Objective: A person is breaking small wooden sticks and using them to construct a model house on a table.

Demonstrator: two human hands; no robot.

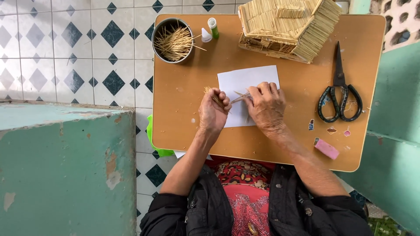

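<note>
— What have the hands got?

— I see the left hand (213, 112) curled shut, its fingers (223, 99) pinching a small bundle of thin sticks (212, 95) whose tips poke out past the knuckles. The right hand (267, 106) lies palm down, fingers (264, 88) pressed together on a few sticks (240, 97) that stick out toward the left fingers.

— And under them?

— A white sheet of paper (245, 78) on the brown bench (183, 105), directly beneath both sets of fingers. Beyond the left fingers stands a metal cup of sticks (173, 40), with a small green-capped tube (213, 27) beside it. Beyond the right fingers sits a stick-built house (288, 26); well out to their right lie black scissors (340, 91) and a pink eraser (326, 149).
</note>
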